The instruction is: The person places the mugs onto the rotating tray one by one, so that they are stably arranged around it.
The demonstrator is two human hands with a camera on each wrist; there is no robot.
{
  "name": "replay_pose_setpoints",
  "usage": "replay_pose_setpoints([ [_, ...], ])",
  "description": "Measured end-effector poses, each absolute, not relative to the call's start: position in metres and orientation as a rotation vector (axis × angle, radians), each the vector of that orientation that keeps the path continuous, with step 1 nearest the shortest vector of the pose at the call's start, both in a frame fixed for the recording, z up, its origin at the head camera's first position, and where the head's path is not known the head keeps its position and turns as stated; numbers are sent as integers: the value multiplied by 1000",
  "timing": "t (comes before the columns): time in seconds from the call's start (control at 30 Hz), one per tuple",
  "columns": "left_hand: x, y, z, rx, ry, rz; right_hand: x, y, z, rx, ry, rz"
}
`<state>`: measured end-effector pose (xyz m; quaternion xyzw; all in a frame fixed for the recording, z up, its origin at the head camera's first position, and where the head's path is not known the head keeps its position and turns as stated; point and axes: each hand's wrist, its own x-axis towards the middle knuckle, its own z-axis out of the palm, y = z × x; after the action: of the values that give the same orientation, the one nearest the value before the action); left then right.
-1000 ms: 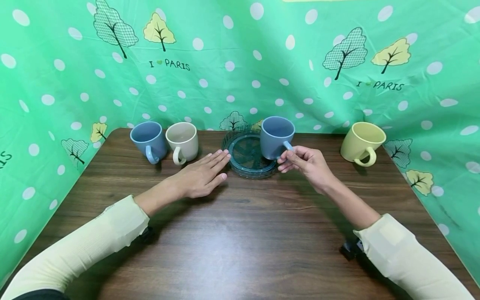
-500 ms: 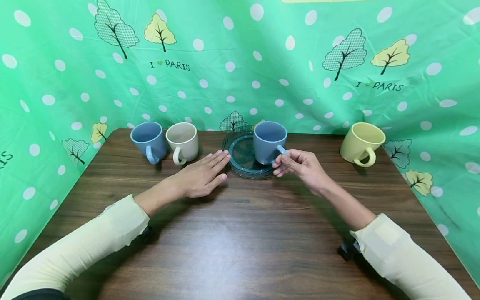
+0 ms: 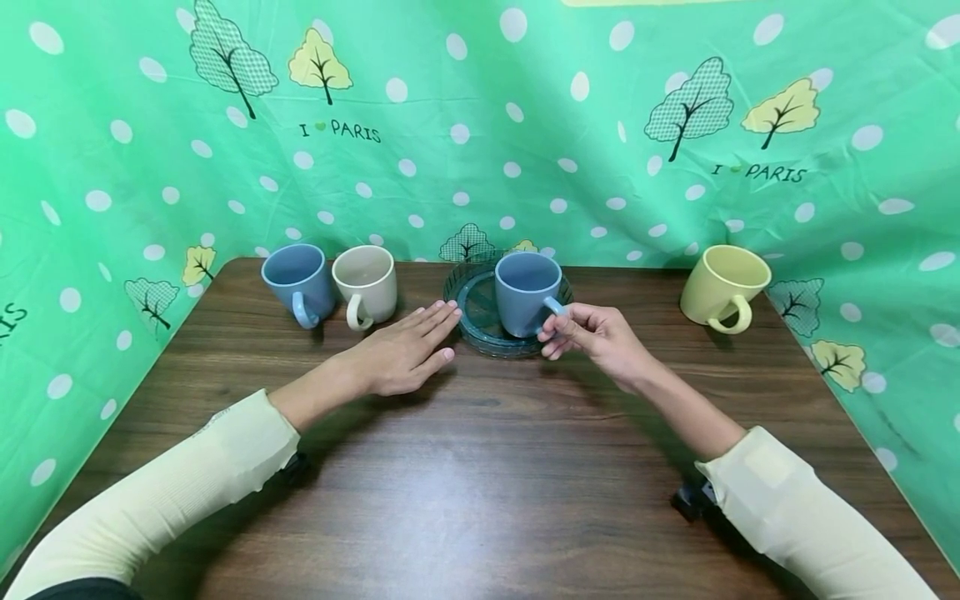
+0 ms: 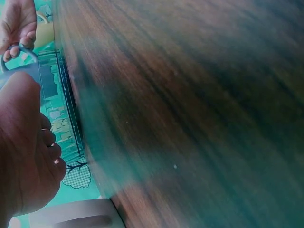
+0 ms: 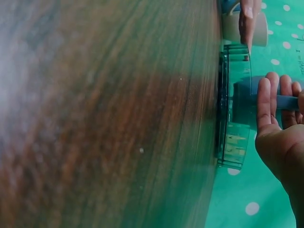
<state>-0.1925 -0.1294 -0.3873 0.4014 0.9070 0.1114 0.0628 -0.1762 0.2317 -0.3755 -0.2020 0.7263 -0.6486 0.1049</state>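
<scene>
A blue mug (image 3: 523, 298) stands upright inside the clear teal glass dish (image 3: 477, 304), toward its right side. My right hand (image 3: 603, 342) pinches the mug's handle between thumb and fingers. Through the dish wall in the right wrist view, the mug's lower part (image 5: 242, 100) shows within the rim; whether its base touches the bottom is hard to tell. My left hand (image 3: 401, 354) lies palm down with straight fingers, the fingertips at the dish's left edge. In the left wrist view the dish (image 4: 66, 109) is partly behind that hand.
Left of the dish are a second blue mug (image 3: 300, 283) and a cream mug (image 3: 366, 283), side by side. A yellow mug (image 3: 723, 285) stands at the far right. Behind the brown wooden table (image 3: 480, 483) hangs a green dotted cloth (image 3: 480, 108).
My right hand has moved the blue mug left and down into the dish, from above its right edge. My left hand has stayed where it was.
</scene>
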Motion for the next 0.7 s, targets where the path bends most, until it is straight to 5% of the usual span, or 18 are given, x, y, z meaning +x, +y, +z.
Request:
replay_pose_setpoints([
  [0.7,-193,-128,-386,1191,2732,337,-179,233,-374,-511,2242,-1770],
])
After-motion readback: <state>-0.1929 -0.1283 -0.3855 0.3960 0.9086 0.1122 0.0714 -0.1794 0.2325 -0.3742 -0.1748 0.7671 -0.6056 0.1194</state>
